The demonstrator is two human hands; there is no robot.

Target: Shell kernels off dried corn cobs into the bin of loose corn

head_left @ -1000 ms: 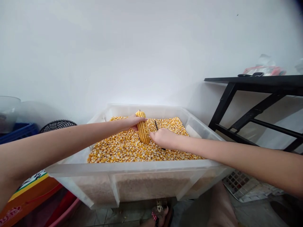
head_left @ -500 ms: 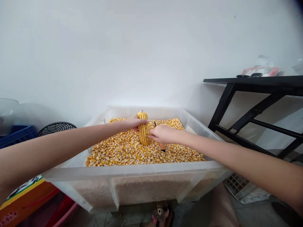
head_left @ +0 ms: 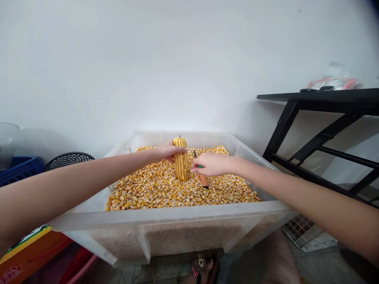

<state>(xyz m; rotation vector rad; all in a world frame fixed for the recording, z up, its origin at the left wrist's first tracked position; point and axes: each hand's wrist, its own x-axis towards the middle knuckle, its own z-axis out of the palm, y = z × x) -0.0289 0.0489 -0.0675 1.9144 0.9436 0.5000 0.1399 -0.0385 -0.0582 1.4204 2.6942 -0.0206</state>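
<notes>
My left hand point(head_left: 169, 152) grips an ear of corn point(head_left: 181, 163) near its upper part, thumb across the front. The ear stands almost upright, its lower end at the loose kernels point(head_left: 148, 189). Just right of the ear is my right hand point(head_left: 211, 163), its fingers curled together and their tips close to the cob's side. Whatever those fingers may hold is hidden. A tool with an orange handle point(head_left: 203, 180), black end, green band and thin dark tip lies beneath this hand, partly covered; it appears to rest on the kernels.
The kernels fill a translucent plastic bin point(head_left: 183, 213) against a white wall. A black folding table point(head_left: 319, 98) stands at right, bags on top. At left are a blue crate point(head_left: 22, 169), a black wire basket point(head_left: 69, 157) and an orange box point(head_left: 32, 252). A white basket point(head_left: 308, 234) sits low right.
My right hand has drawn slightly right, away from the ear, and the tool's green band now shows. My left hand keeps its grip on the ear. The view has shifted a little.
</notes>
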